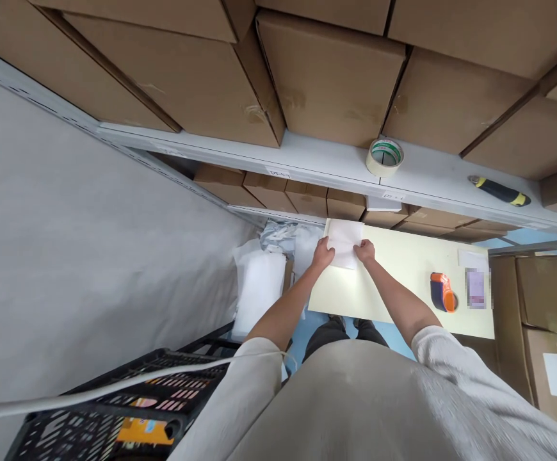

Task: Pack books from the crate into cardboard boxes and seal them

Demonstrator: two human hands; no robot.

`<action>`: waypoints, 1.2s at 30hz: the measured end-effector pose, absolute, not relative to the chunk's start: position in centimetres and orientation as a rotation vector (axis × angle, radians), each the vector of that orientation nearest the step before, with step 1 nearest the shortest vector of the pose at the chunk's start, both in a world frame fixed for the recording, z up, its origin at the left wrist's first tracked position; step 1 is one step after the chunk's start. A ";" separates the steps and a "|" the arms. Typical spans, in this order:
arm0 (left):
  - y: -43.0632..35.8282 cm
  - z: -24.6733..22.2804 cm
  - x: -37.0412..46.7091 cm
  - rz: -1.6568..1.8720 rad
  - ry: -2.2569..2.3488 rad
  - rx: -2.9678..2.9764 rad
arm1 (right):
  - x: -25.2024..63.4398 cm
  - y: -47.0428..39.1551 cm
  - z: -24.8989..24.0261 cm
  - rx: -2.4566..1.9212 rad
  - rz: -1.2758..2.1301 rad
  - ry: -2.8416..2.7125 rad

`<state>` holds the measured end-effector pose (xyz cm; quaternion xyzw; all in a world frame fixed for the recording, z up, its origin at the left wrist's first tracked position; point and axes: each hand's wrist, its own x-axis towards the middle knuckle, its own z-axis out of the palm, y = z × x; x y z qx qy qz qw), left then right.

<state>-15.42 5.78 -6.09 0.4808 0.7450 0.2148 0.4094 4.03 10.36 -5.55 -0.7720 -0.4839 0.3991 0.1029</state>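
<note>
A flat white sheet or packet (344, 243) lies at the left end of the pale yellow table (394, 256). My left hand (323, 253) grips its left edge, fingers closed and thumb on top. On its right edge my right hand (365, 251) is closed in the same way. An orange and dark blue tape dispenser (442, 293) stands on the table to the right. Beyond it lie a white paper (473, 259) and a blurred purple item (476, 288).
Cardboard boxes (331, 77) fill the shelf (317, 150) ahead, with a tape roll (385, 157) and a black-yellow cutter (501, 191) on its edge. White wrapping (259, 282) lies left of the table. A black crate (163, 384) is at lower left, crossed by a cable (91, 392).
</note>
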 end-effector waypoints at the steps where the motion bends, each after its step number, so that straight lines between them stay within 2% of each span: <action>1: 5.8 -6.3 -15.5 0.529 1.857 1.227 | 4.0 10.5 -5.8 -2.278 1.159 -1.465; 10: 4.3 -5.8 -15.1 0.454 1.883 1.326 | 4.9 9.8 -6.4 -2.271 1.144 -1.427; 15: 3.3 -4.4 -15.5 0.374 1.992 1.356 | 5.6 9.5 -5.2 -2.257 1.187 -1.376; 25: 1.6 -2.5 -14.1 0.327 1.864 1.500 | 7.1 6.8 -2.4 -2.175 1.196 -1.320; 36: -2.1 0.5 -10.9 0.374 1.889 1.531 | 10.3 2.9 -0.3 -2.032 1.196 -1.469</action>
